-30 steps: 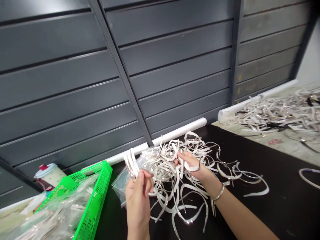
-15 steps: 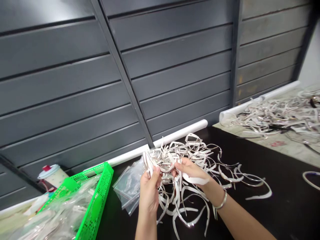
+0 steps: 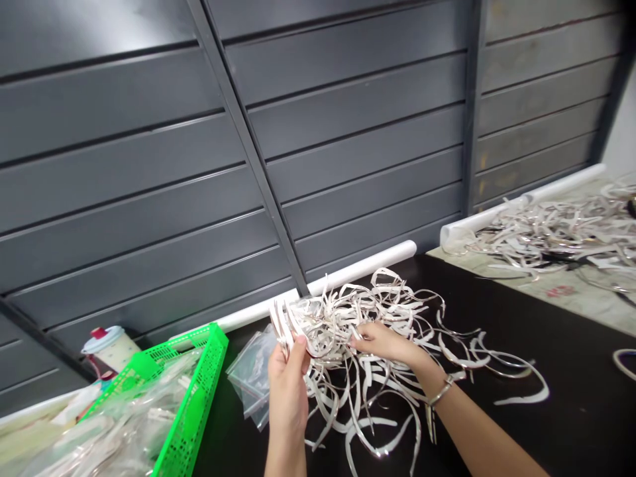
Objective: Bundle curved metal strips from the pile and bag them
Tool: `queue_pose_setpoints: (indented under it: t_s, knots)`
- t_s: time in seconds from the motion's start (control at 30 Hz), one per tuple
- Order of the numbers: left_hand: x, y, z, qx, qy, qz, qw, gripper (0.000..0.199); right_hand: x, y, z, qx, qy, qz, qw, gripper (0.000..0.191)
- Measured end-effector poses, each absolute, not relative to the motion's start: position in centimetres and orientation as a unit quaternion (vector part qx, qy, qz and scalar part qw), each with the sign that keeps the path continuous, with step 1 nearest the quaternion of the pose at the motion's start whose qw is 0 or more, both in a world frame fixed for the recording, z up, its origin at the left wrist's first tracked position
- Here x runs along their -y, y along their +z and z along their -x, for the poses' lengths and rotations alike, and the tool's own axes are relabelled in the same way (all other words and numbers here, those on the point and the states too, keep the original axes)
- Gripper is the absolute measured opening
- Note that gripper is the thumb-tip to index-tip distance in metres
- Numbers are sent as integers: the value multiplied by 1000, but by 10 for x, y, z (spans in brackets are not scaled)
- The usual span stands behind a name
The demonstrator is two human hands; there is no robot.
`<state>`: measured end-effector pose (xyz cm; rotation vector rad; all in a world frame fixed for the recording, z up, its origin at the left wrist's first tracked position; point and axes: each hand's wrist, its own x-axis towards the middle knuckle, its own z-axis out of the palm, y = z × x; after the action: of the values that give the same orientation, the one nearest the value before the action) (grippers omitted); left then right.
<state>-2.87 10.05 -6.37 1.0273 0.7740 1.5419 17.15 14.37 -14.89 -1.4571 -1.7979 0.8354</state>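
My left hand (image 3: 288, 391) is shut on a small bunch of white metal-edged strips (image 3: 282, 324), which stand up from its fingers at the near-left edge of a tangled pile of the same strips (image 3: 377, 391). My right hand (image 3: 385, 344) lies palm-down over the pile, its fingers reaching in among the strips. Whether those fingers grip anything is hidden by the tangle. A silver bangle (image 3: 441, 391) circles my right wrist.
A clear plastic bag (image 3: 251, 377) lies left of the pile on the black table (image 3: 571, 344). A green plastic basket (image 3: 193, 391) full of bagged strips sits at lower left, with a lidded cup (image 3: 112, 348) behind it. More strips (image 3: 561, 238) lie at the right.
My left hand has moved left, holding its bunch more upright. My right hand has moved lower and toward the pile, and the wide strip beneath it earlier no longer stands out.
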Motion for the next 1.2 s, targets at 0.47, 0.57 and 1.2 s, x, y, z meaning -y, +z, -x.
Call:
queue_pose_setpoints:
  t_s: [0.47, 0.57, 1.2]
  knots:
    - [-99, -55, 34, -321, 639, -418, 560, 31, -138, -141, -172, 586, 512, 425, 462, 29]
    - [-99, -55, 35, -317, 641, -416, 561, 33, -141, -145, -175, 622, 481, 436, 438, 16]
    - [-96, -53, 36, -326, 614, -447, 562, 32, -131, -140, -157, 747, 184, 632, 93, 14]
